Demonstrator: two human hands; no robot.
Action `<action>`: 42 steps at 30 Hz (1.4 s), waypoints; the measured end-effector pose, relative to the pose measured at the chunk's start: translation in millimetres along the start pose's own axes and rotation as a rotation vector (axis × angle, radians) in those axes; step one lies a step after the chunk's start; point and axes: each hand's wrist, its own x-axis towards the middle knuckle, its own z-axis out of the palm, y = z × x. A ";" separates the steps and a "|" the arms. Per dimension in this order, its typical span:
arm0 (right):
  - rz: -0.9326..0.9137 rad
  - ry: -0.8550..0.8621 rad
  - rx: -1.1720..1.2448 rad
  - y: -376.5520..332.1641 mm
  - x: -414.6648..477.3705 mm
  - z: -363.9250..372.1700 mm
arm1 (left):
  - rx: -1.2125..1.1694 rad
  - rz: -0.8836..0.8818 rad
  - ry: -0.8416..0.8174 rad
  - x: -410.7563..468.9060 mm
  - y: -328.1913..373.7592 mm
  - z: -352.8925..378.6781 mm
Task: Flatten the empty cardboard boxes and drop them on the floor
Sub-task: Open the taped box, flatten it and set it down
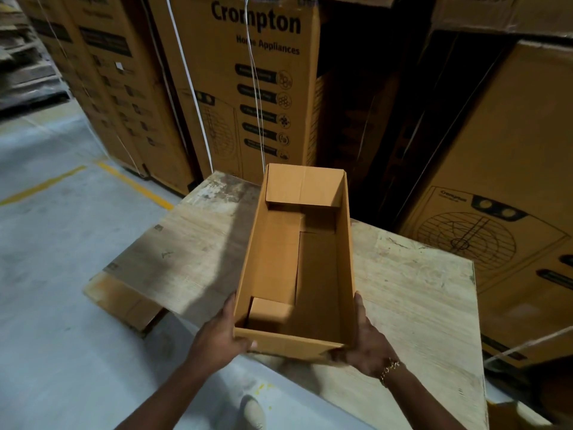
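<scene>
**Item: box [276, 259].** Long, narrow, plain brown cardboard. It is open at the top and still erect, with nothing inside. The bottom flaps are folded in, and one short flap stands loose at the near left corner. The box is held lengthwise away from the person, with its near end beyond the near edge of the table [412, 293] and the rest over the table top. Whether its far end rests on the top cannot be told.

**Left hand [217, 336].** The forearm reaches up from the lower edge and the wrist is straight. The palm is against the near left corner of the box. The thumb lies up along the left wall and one fingertip shows round the near end wall. The other fingers are hidden under the box, so their spread cannot be told.

**Right hand [367, 352].** The forearm comes in from the lower right, with a bracelet [389, 369] at the wrist. The palm cups the near right corner. The thumb is stretched up along the right wall and the fingers are curled under the lower near edge, close together.

**Surroundings.**
- Table: worn, pale wooden top.
- Cartons [248, 97]: tall, printed and strapped, stacked just behind the table.
- Floor [55, 259]: grey, with yellow lines.
- Flat cardboard [124, 301]: lies on the floor at the table's left edge.
- Shoe [252, 411]: below, between the forearms.
</scene>
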 end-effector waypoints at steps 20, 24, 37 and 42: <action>-0.234 0.381 -0.073 -104.4 187.1 -93.5 | -0.026 -0.123 0.005 251.4 71.1 -60.2; 0.147 0.154 0.986 -130.8 264.5 -89.3 | -0.121 -0.164 0.093 272.6 66.1 -53.7; -0.282 0.651 0.444 -139.1 331.2 -180.2 | -0.182 -0.082 0.124 272.9 67.2 -42.4; -0.064 0.441 -0.312 -115.3 401.5 -224.8 | -0.183 -0.073 0.156 271.4 68.1 -46.7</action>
